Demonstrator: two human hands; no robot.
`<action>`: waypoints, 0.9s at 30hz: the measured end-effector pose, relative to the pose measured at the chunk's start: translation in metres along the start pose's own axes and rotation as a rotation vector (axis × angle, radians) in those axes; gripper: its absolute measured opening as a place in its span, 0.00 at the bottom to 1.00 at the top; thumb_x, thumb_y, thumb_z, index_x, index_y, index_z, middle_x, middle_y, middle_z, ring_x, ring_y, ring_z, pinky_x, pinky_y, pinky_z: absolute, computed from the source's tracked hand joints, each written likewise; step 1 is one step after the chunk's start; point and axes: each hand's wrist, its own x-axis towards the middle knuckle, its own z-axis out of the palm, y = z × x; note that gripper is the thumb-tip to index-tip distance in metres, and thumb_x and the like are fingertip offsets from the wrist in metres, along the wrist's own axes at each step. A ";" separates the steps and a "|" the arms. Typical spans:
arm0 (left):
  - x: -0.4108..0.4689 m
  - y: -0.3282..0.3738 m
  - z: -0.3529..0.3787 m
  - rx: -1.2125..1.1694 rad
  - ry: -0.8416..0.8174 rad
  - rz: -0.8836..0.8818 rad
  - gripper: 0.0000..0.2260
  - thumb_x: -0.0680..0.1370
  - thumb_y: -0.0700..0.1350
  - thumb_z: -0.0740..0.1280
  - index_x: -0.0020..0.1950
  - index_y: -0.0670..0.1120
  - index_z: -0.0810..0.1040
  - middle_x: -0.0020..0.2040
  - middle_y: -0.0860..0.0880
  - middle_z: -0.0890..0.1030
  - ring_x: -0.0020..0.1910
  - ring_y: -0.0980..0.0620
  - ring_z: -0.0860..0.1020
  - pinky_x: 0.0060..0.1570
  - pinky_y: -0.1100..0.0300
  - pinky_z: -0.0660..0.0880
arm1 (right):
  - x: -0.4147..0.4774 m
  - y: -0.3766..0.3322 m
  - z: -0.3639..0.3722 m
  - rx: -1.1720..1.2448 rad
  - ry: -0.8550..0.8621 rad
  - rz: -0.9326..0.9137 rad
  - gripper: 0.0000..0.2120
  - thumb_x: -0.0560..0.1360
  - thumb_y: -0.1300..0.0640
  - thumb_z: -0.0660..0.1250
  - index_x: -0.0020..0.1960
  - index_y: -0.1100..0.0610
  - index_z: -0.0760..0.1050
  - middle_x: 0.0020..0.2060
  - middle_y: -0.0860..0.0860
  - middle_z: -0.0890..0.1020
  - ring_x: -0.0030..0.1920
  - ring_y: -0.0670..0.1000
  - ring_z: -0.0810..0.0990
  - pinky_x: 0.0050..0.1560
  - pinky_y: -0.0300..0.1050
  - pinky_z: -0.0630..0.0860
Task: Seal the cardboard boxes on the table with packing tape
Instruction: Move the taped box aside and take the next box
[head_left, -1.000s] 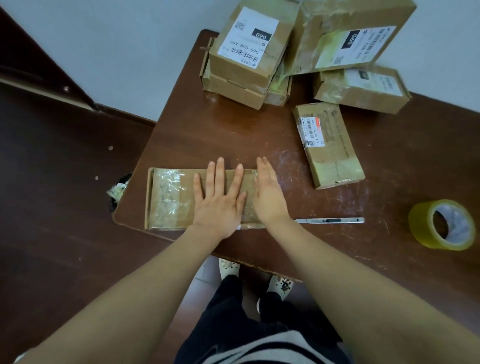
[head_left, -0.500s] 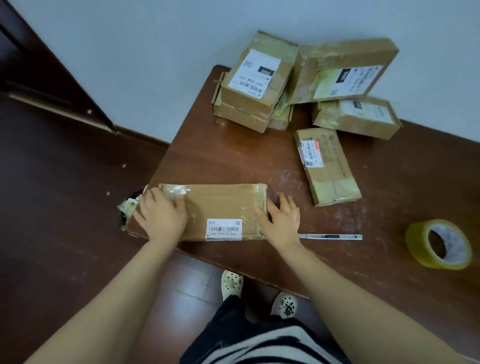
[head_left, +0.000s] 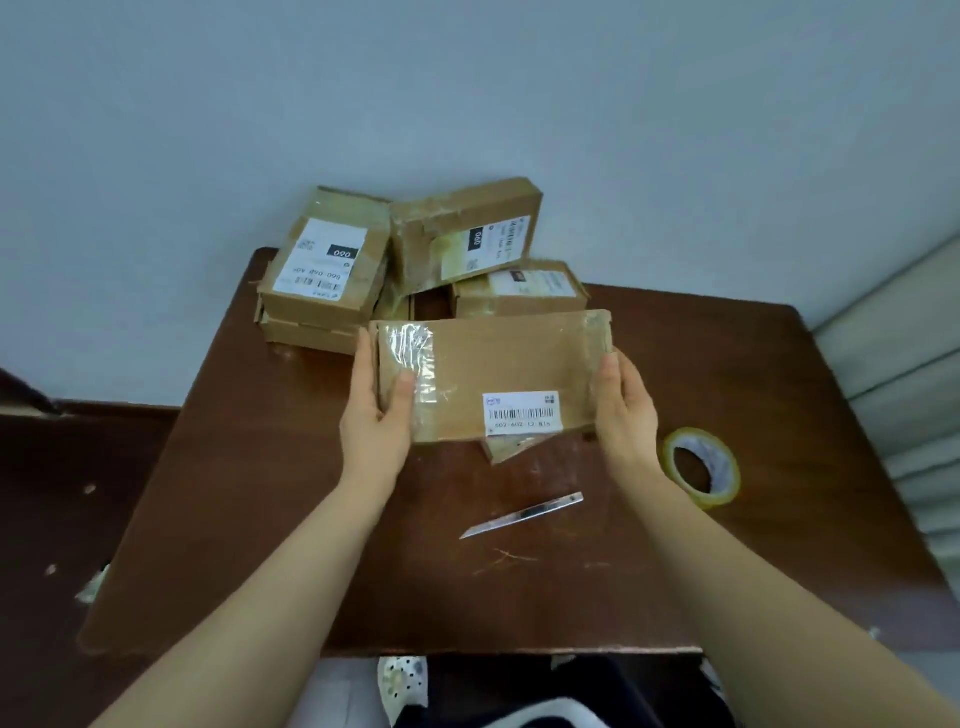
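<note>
A person holds a flat cardboard box (head_left: 498, 364) lifted over the middle of a brown wooden table (head_left: 270, 493), one hand gripping each short end. The left hand (head_left: 374, 421) lays its thumb on the clear tape across the box's top, with the other fingers wrapped behind and mostly hidden. The right hand (head_left: 623, 410) curls around the opposite end, fingers close together. A white barcode label (head_left: 522, 413) faces up. A second box (head_left: 511, 449) peeks out beneath. A roll of packing tape (head_left: 727, 470) lies near the right hand, a utility knife (head_left: 522, 515) lies nearer the person, and a pile of boxes (head_left: 332, 280) sits against the wall.
</note>
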 end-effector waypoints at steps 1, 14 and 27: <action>0.003 0.009 0.014 -0.003 -0.020 0.028 0.28 0.79 0.52 0.64 0.75 0.65 0.55 0.62 0.74 0.66 0.66 0.61 0.70 0.67 0.57 0.68 | 0.007 0.001 -0.013 0.074 0.036 0.030 0.17 0.79 0.39 0.57 0.63 0.43 0.74 0.50 0.37 0.81 0.49 0.37 0.80 0.43 0.30 0.73; -0.011 0.055 0.263 -0.025 -0.159 -0.139 0.29 0.80 0.40 0.59 0.76 0.60 0.55 0.59 0.68 0.76 0.52 0.65 0.76 0.54 0.66 0.74 | 0.143 0.083 -0.211 0.208 0.199 0.143 0.08 0.79 0.47 0.59 0.54 0.45 0.74 0.42 0.40 0.79 0.42 0.40 0.79 0.32 0.32 0.74; -0.011 0.073 0.468 0.202 -0.308 -0.422 0.28 0.77 0.37 0.66 0.76 0.45 0.61 0.71 0.47 0.70 0.67 0.47 0.71 0.65 0.53 0.70 | 0.265 0.188 -0.349 -0.034 0.266 0.284 0.14 0.79 0.58 0.60 0.63 0.55 0.77 0.57 0.54 0.81 0.58 0.56 0.77 0.60 0.47 0.72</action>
